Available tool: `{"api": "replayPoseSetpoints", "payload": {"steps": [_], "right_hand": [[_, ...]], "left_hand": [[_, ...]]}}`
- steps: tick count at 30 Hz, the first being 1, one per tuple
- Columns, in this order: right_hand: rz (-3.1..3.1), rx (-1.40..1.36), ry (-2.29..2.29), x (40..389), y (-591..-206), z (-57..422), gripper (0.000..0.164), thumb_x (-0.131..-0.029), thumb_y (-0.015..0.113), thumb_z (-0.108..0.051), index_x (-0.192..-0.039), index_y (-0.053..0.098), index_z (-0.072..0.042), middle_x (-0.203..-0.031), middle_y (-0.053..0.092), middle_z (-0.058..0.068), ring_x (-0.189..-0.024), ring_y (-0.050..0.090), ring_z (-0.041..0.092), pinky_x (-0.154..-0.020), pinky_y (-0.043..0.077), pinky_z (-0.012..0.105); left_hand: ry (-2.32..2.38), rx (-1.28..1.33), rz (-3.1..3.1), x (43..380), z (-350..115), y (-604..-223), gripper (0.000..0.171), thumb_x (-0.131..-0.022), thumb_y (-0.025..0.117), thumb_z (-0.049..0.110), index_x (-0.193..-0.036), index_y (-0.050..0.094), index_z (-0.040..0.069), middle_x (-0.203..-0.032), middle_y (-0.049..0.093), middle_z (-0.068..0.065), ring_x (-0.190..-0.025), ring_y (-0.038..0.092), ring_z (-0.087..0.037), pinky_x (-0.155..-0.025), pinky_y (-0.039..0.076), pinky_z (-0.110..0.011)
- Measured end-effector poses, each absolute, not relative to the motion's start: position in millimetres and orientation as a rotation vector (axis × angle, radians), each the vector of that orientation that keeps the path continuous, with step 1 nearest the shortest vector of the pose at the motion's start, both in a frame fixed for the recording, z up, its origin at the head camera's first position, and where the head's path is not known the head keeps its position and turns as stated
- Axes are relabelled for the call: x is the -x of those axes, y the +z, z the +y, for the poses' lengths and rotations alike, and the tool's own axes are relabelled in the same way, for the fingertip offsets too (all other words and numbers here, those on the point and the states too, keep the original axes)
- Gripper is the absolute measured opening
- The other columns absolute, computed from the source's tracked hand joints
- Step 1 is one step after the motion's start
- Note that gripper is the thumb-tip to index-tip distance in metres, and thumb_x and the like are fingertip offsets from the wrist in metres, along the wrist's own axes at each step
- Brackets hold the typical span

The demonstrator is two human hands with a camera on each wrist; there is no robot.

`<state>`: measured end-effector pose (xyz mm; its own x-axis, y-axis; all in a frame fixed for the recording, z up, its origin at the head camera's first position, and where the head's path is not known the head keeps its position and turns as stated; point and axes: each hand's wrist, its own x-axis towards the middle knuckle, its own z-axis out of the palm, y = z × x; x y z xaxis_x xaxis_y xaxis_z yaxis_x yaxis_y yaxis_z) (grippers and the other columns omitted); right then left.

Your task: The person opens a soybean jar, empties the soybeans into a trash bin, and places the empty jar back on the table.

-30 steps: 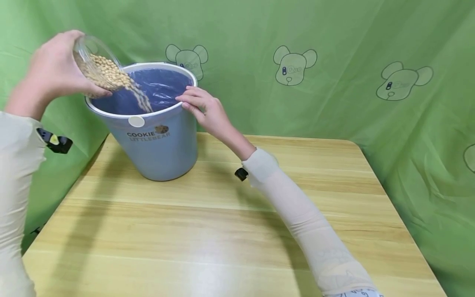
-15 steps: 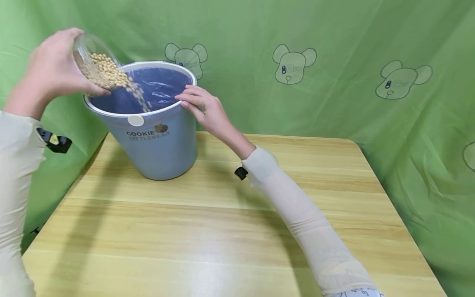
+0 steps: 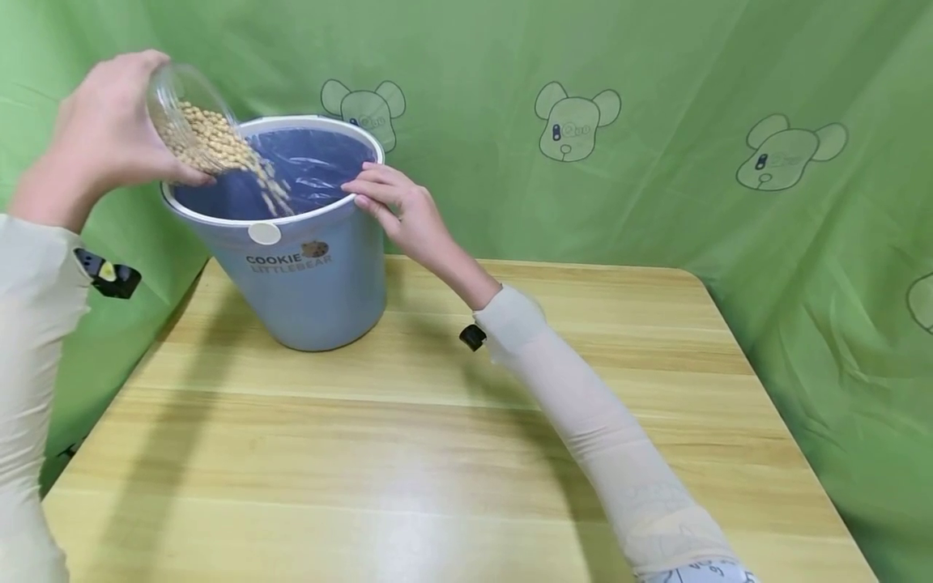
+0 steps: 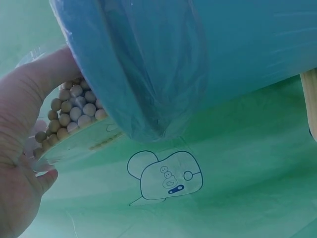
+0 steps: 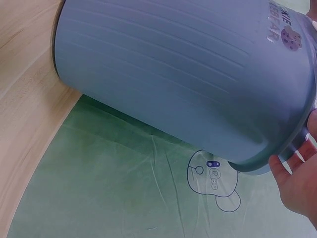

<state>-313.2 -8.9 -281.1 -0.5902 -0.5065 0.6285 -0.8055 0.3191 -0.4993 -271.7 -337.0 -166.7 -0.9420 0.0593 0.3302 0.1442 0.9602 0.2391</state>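
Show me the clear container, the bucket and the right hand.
Clear container [image 3: 188, 87], head view: upper wall.
Bucket [image 3: 317, 298], head view: front of the outer wall.
Right hand [image 3: 410, 212], head view: back of the hand.

Left arm [image 3: 32, 356]: covered by a pale sleeve, it was raised steeply along the left edge of the head view. Left wrist [image 3: 54, 201]: bared past the cuff. Left hand [image 3: 109, 125]: held higher than the right, back outward, fingers and thumb spread wide in a rounded grip; the fingers were largely hidden in the head view.

Right arm [image 3: 605, 437]: likewise sleeved, it was extended diagonally from lower right. Right wrist [image 3: 470, 279]: left bare. Right hand [image 3: 411, 214]: reached leftward, fingers laid forward, thumb set below them in a light pinch.
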Motion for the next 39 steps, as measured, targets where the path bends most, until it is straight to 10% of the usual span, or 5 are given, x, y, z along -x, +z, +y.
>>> {"api": "replayPoseSetpoints", "payload": {"steps": [39], "right_hand": [[-2.208,-1.179,1.191,315.1,-285.8,-13.6,0.025,-0.100,0.064,-0.013,-0.122,0.074,-0.009,-0.133,0.069,0.009,-0.143,0.049,0.022,-0.123,0.026,0.016]], "left_hand": [[-0.311,0.264,-2.743,272.4,-338.4,-171.3,0.135,-0.051,0.098,0.005,-0.161,0.020,0.005,-0.165,0.022,-0.028,-0.152,0.018,-0.050,-0.124,0.013,-0.070]]}}
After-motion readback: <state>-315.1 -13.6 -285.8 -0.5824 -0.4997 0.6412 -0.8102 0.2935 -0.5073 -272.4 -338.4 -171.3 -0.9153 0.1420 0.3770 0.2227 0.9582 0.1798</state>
